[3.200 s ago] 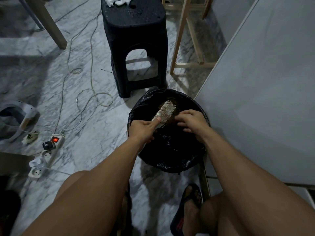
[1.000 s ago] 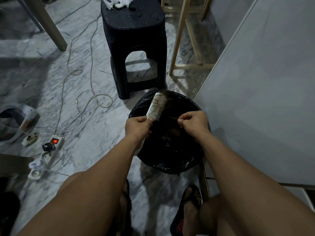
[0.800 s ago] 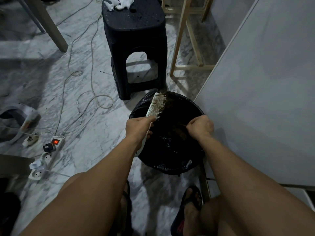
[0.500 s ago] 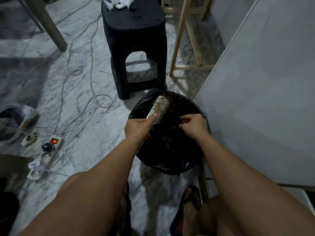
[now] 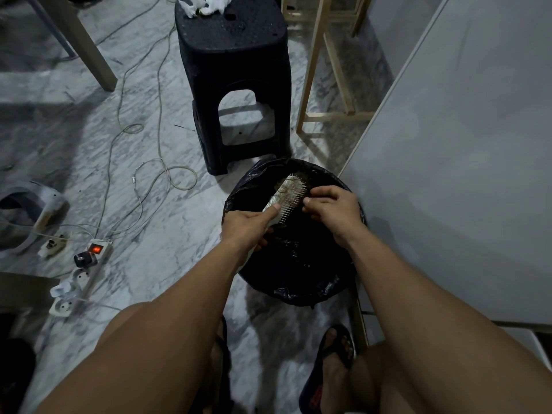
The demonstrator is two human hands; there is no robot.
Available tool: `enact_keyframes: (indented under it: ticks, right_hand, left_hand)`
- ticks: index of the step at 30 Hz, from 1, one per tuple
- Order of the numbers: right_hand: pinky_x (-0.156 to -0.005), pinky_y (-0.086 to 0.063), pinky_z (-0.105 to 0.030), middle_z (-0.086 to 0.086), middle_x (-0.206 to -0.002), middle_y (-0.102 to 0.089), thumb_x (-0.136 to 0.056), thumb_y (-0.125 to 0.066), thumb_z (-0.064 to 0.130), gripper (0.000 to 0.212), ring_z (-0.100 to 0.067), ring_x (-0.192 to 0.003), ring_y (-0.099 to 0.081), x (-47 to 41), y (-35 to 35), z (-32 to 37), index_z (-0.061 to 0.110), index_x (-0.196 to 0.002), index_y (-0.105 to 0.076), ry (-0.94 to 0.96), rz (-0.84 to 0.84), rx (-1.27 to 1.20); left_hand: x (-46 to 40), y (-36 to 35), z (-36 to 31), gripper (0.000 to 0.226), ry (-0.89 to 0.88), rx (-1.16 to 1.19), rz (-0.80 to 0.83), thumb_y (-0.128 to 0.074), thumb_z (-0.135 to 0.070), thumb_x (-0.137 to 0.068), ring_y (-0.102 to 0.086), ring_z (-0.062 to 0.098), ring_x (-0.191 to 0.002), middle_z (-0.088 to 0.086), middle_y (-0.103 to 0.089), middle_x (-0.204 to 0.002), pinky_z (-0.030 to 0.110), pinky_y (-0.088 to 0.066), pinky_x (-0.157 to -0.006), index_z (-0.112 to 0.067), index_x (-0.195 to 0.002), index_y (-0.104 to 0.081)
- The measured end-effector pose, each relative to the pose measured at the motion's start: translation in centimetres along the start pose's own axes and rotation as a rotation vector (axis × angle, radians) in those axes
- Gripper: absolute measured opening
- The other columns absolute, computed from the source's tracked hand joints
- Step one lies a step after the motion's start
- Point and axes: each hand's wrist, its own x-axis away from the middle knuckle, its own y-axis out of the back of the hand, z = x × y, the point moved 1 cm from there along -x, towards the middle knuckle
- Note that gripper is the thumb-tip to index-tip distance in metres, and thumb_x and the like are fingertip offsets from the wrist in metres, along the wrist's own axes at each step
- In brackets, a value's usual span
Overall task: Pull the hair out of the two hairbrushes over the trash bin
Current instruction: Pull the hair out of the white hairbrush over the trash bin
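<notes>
A pale hairbrush (image 5: 289, 196) with brown hair tangled in its bristles is held over the round trash bin (image 5: 307, 288), which is lined with a black bag. My left hand (image 5: 248, 227) grips the brush by its handle, thumb along the back, bristles facing right. My right hand (image 5: 331, 208) is at the bristle side with its fingertips pinched at the edge of the bristles; whether hair is between them is hard to tell. Only this one brush is in view.
A black plastic stool (image 5: 236, 79) with white tissue (image 5: 206, 3) on top stands just beyond the bin. A grey wall panel (image 5: 463, 174) runs along the right. Power strips (image 5: 83, 270) and loose cables (image 5: 155, 174) lie on the marble floor at left. My sandalled feet (image 5: 331, 363) are below the bin.
My right hand pulled away from the brush toward the bin, then came back up to the bristles. The left hand turned the brush so the bristles face the right hand more.
</notes>
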Motion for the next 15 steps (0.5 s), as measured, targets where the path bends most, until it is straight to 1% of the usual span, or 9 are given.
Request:
enact_keyframes:
  ticks: [2,4,5,7,8,10,11,13,15]
  right_hand:
    - [-0.07,-0.057,-0.029,-0.006,-0.074,-0.072,-0.079,-0.075,0.005,0.01,-0.014,-0.065,-0.069,-0.2,0.2,0.0,0.011,-0.087,-0.072,0.008,-0.052,0.058]
    - [-0.068,-0.058,-0.026,-0.004,-0.067,-0.071,-0.078,-0.077,0.005,0.013,-0.011,-0.059,-0.067,-0.4,0.5,-0.2,0.017,-0.073,-0.074,-0.004,-0.124,0.117]
    - [-0.064,-0.057,-0.022,-0.002,-0.064,-0.07,-0.077,-0.077,0.006,0.015,-0.007,-0.055,-0.066,-0.6,0.7,-0.4,0.019,-0.07,-0.074,-0.017,-0.169,0.156]
    - [-0.054,-0.052,-0.012,0.002,-0.057,-0.067,-0.076,-0.075,0.006,0.013,0.001,-0.045,-0.062,-1.0,1.4,-0.8,0.017,-0.07,-0.076,-0.053,-0.264,0.226]
    - [-0.055,-0.053,-0.012,0.002,-0.057,-0.067,-0.075,-0.074,0.007,0.011,0.0,-0.047,-0.063,-1.1,1.7,-1.0,0.016,-0.071,-0.077,-0.084,-0.313,0.255]
    - [-0.071,-0.06,-0.024,-0.002,-0.066,-0.073,-0.073,-0.068,0.014,0.01,-0.013,-0.068,-0.072,-1.7,2.1,-1.5,0.015,-0.074,-0.078,-0.139,-0.388,0.329]
    - [-0.077,-0.06,-0.03,-0.006,-0.077,-0.076,-0.071,-0.063,0.019,0.018,-0.021,-0.079,-0.073,-2.1,2.3,-1.9,0.013,-0.079,-0.078,-0.167,-0.414,0.376]
    - [-0.085,-0.058,-0.034,-0.013,-0.096,-0.076,-0.07,-0.061,0.02,0.029,-0.03,-0.095,-0.071,-1.8,2.5,-1.8,0.006,-0.091,-0.076,-0.224,-0.462,0.471]
    - [-0.094,-0.051,-0.037,-0.02,-0.112,-0.07,-0.078,-0.064,0.016,0.032,-0.035,-0.111,-0.064,-1.2,2.7,-1.5,-0.001,-0.104,-0.071,-0.256,-0.499,0.496]
  left_hand:
    - [-0.1,0.1,0.0,0.038,0.004,0.012,-0.008,-0.076,-0.051,-0.075,-0.056,0.019,-0.052,0.006,-0.071,-0.072,0.029,-0.048,-0.054,-0.013,-0.084,-0.078]
    - [-0.2,0.2,0.0,0.04,0.008,0.042,-0.031,-0.075,-0.051,-0.076,-0.055,0.018,-0.051,0.005,-0.071,-0.073,0.028,-0.049,-0.054,-0.013,-0.086,-0.078]
    - [-0.3,0.3,0.0,0.04,0.006,0.052,-0.044,-0.075,-0.052,-0.076,-0.056,0.017,-0.051,0.005,-0.072,-0.073,0.027,-0.049,-0.053,-0.013,-0.087,-0.078]
    - [-0.5,0.6,0.0,0.04,-0.002,0.05,-0.065,-0.074,-0.053,-0.076,-0.056,0.016,-0.05,0.004,-0.072,-0.073,0.025,-0.049,-0.051,-0.014,-0.088,-0.077]
    - [-0.5,0.7,0.0,0.041,-0.006,0.045,-0.073,-0.074,-0.053,-0.076,-0.057,0.016,-0.051,0.003,-0.072,-0.074,0.025,-0.049,-0.051,-0.015,-0.089,-0.078]
    - [-0.5,0.8,0.0,0.041,-0.014,0.038,-0.083,-0.074,-0.054,-0.076,-0.057,0.016,-0.051,0.003,-0.073,-0.074,0.025,-0.05,-0.051,-0.016,-0.089,-0.077]
    - [-0.6,0.8,0.1,0.04,-0.017,0.035,-0.088,-0.074,-0.054,-0.076,-0.057,0.016,-0.05,0.003,-0.073,-0.074,0.024,-0.05,-0.05,-0.017,-0.088,-0.077]
    - [-0.5,0.9,0.2,0.037,-0.024,0.04,-0.108,-0.075,-0.054,-0.075,-0.055,0.014,-0.048,0.003,-0.072,-0.072,0.023,-0.047,-0.047,-0.018,-0.084,-0.077]
    - [-0.6,1.0,0.2,0.035,-0.026,0.052,-0.132,-0.076,-0.053,-0.074,-0.055,0.014,-0.048,0.002,-0.071,-0.07,0.023,-0.046,-0.047,-0.019,-0.08,-0.076]
